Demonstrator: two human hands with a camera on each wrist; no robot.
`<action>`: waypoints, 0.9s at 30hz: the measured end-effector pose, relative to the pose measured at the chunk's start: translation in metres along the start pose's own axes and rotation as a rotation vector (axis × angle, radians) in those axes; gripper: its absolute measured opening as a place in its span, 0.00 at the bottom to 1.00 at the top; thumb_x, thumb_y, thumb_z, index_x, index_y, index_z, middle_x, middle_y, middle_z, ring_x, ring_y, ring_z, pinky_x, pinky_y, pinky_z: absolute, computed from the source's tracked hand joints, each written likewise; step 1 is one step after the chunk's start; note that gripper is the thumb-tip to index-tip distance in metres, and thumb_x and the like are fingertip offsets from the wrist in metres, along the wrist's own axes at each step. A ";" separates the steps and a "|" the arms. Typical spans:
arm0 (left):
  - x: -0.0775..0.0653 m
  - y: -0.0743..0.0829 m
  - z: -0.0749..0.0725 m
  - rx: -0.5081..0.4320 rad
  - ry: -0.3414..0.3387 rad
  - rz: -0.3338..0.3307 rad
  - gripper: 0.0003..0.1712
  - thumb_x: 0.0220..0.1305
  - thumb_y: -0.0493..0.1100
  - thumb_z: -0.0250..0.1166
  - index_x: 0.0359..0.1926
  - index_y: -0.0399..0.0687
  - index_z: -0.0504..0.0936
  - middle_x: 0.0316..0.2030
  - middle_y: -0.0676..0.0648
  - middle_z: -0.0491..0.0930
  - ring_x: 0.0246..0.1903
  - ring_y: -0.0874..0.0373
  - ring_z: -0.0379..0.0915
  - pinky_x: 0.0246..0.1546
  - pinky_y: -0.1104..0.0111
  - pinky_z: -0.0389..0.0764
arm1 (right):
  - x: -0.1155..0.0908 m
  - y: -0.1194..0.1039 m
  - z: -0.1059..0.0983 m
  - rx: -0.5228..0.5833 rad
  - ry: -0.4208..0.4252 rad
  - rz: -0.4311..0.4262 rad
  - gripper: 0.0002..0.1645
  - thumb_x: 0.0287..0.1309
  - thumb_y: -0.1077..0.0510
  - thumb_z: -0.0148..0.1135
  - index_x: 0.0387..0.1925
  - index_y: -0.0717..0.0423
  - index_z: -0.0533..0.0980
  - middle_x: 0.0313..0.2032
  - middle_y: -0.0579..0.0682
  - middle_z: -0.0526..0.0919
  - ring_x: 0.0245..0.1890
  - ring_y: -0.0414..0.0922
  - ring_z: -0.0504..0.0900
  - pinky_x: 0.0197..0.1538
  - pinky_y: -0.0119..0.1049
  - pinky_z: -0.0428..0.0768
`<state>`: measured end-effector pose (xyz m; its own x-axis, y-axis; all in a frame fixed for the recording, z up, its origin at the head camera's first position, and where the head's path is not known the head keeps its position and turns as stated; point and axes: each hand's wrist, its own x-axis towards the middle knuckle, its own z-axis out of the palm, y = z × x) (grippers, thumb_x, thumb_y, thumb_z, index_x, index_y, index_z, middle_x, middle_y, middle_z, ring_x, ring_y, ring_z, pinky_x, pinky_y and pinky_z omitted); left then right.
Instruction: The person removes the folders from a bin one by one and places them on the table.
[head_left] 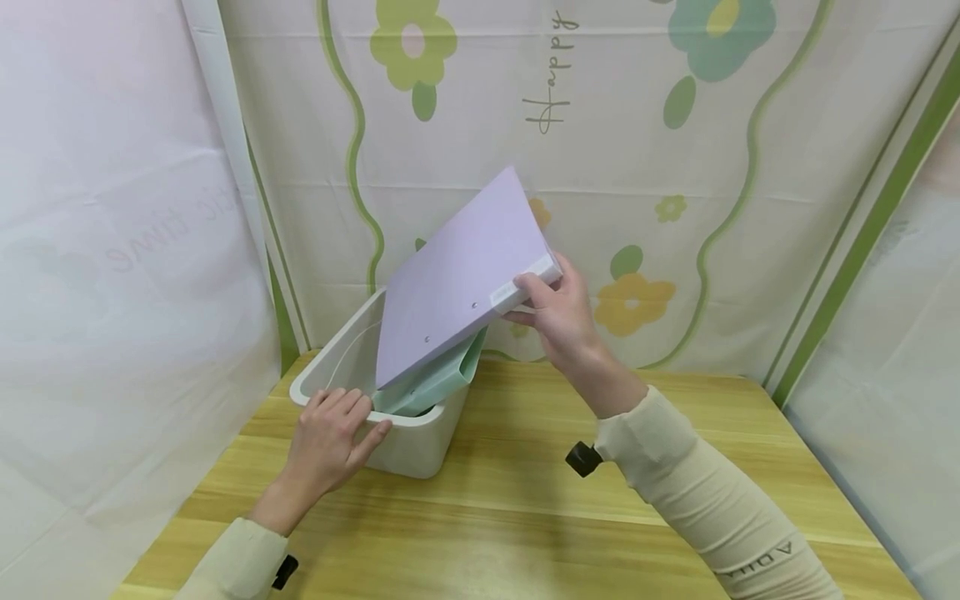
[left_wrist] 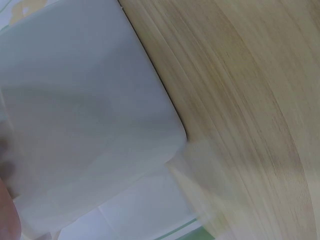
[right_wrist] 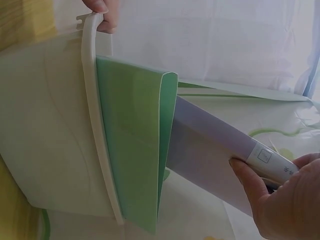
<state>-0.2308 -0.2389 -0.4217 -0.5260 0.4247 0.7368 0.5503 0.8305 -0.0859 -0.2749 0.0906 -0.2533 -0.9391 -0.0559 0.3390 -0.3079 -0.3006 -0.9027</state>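
A purple file folder (head_left: 457, 267) slants over a white plastic bin (head_left: 405, 450), its lower end inside the rim. My right hand (head_left: 562, 312) grips the folder by its spine near the white label, thumb on one side and fingers on the other. Beneath it a green file folder (right_wrist: 132, 135) leans in the bin and sticks out above the rim. My left hand (head_left: 330, 437) holds the bin's near rim, fingers hooked over the edge and thumb along the outside. In the left wrist view the bin's wall (left_wrist: 95, 110) fills much of the picture.
The bin stands on a wood-grain table (head_left: 510, 517), toward its back left. A white curtain (head_left: 480, 150) with flowers and green lines hangs behind, with more white sheets at both sides. A small black device (head_left: 582, 458) sits at the right cuff.
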 end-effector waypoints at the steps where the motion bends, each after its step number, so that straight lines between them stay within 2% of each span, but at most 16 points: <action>1: 0.000 0.000 0.000 0.002 0.003 0.001 0.32 0.77 0.69 0.40 0.28 0.50 0.66 0.25 0.53 0.64 0.27 0.53 0.65 0.36 0.60 0.64 | 0.000 0.000 0.000 0.002 -0.002 -0.001 0.29 0.66 0.70 0.53 0.68 0.57 0.68 0.60 0.64 0.75 0.56 0.61 0.82 0.46 0.56 0.84; 6: -0.001 -0.001 -0.001 -0.001 0.021 0.010 0.32 0.77 0.69 0.40 0.28 0.50 0.66 0.25 0.53 0.66 0.27 0.53 0.65 0.35 0.60 0.64 | -0.002 -0.002 -0.002 0.006 -0.012 0.001 0.29 0.67 0.69 0.53 0.68 0.57 0.68 0.61 0.63 0.75 0.57 0.61 0.82 0.48 0.56 0.83; 27: 0.000 0.000 0.001 -0.003 0.020 0.006 0.33 0.77 0.69 0.40 0.29 0.49 0.67 0.25 0.52 0.67 0.28 0.51 0.67 0.36 0.58 0.65 | -0.003 -0.011 -0.013 0.018 0.003 -0.022 0.28 0.67 0.70 0.50 0.67 0.58 0.67 0.61 0.63 0.76 0.57 0.60 0.82 0.49 0.58 0.82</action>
<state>-0.2317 -0.2389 -0.4228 -0.5101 0.4223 0.7493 0.5552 0.8270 -0.0881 -0.2704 0.1060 -0.2476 -0.9328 -0.0460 0.3574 -0.3253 -0.3190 -0.8902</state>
